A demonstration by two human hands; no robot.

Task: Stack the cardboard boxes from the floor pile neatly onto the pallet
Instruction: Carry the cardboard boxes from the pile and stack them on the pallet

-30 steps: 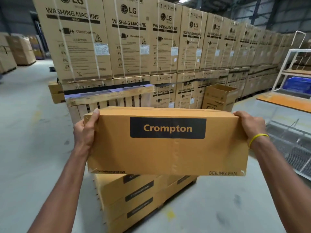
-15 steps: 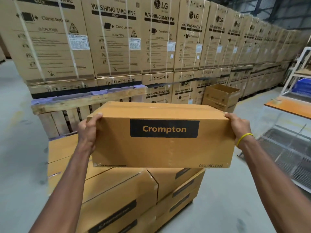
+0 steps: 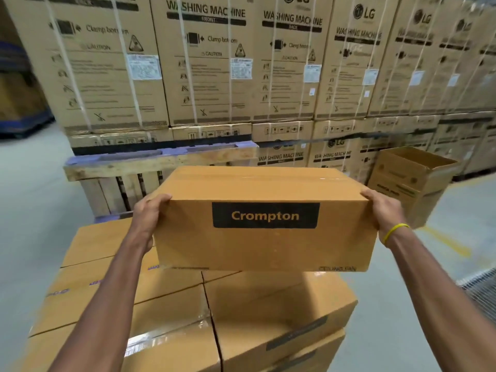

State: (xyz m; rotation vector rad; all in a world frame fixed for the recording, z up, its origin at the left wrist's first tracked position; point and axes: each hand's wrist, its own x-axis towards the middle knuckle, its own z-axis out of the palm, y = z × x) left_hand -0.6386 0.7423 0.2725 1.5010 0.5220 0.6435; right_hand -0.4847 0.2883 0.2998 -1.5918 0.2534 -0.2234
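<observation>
We hold the box (image 3: 265, 237) by its ends, left hand (image 3: 150, 218) and right hand (image 3: 381, 213) each curled round an upper corner, just above the stack (image 3: 268, 304), where we judge it should land level and flush.

Both arms reach forward, nearly straight, from 7 and 5 o'clock. The left hand (image 3: 150, 218) at 9 o'clock and the right hand (image 3: 382, 210) at 3 o'clock grip opposite ends of the box (image 3: 264, 245), fingers curled over its top edge.
</observation>
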